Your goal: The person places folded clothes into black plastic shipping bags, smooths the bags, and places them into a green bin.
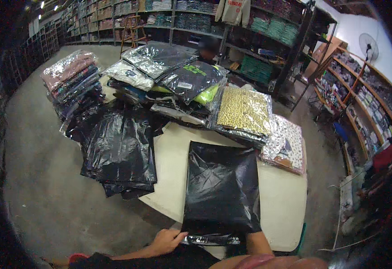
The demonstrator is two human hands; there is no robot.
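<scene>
A black plastic mailing bag (221, 188) lies flat on the cream tabletop (281, 201) in front of me, its near edge a shiny strip. My left hand (167, 240) pinches the bag's near left corner between thumb and fingers. At the near right corner is my right hand (257, 237); its fingers are hidden by the bag, and whether they are inside or beneath it I cannot tell. Just beyond the bag lies a clear-wrapped yellow leopard-print garment (243, 111). A wrapped white patterned garment (285, 144) sits at the table's right edge.
Several black plastic bags (118, 148) hang over the table's left edge. Behind them stand a stack of wrapped garments (71, 80) and a wrapped dark garment with green print (192, 79). A person (207, 48) is beyond the table, near stocked shelves (196, 23).
</scene>
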